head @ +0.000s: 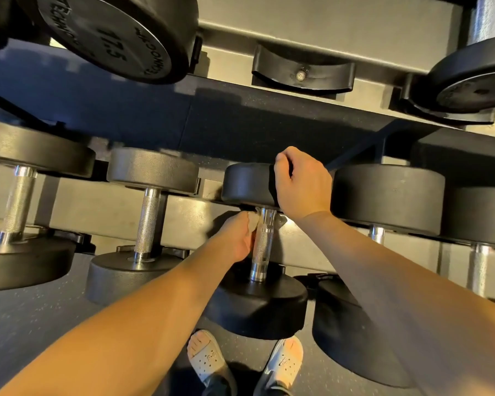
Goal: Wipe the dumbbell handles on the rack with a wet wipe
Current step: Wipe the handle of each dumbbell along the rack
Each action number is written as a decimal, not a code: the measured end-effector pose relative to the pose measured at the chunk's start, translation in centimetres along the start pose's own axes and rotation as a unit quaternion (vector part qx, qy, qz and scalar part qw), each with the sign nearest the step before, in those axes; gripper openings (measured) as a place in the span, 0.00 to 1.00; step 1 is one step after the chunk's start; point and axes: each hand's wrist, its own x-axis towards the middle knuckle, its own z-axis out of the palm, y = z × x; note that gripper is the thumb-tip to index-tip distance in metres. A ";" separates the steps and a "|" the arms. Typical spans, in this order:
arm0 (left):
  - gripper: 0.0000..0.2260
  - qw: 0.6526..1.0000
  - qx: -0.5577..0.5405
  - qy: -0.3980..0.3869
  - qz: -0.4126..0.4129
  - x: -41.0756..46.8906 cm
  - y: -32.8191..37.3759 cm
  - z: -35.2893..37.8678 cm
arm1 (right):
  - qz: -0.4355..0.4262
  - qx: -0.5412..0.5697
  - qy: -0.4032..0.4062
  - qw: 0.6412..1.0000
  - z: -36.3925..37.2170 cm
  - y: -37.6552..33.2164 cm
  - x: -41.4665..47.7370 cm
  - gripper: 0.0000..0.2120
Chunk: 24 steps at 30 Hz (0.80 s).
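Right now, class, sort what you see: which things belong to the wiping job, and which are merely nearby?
In the job: wet wipe, middle handle, left hand, right hand, dumbbell head it grips, neighbouring handle.
Merely nearby: empty cradle above, sandals.

Gym: dumbbells (pixel 152 221) on rack (pixel 312 27), speckled rubber floor (pixel 40 315).

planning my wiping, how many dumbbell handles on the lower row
5: far-left handle, next handle, middle handle with the wet wipe in the left hand, fourth handle behind the right forearm, far-right handle. More may be hidden.
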 end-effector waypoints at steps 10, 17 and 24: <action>0.10 0.924 0.223 0.138 0.280 -7.1 -0.8 0.7 | 0.009 -0.007 0.000 1.000 -0.2 -0.2 0.0 0.13; 0.09 0.742 0.510 0.206 0.383 -7.9 -2.6 0.5 | 0.009 0.057 0.032 0.998 0.3 -0.2 -0.2 0.11; 0.04 0.931 0.154 0.184 0.275 -7.0 -1.2 1.2 | 0.194 0.273 0.072 0.939 -2.7 1.4 -9.9 0.10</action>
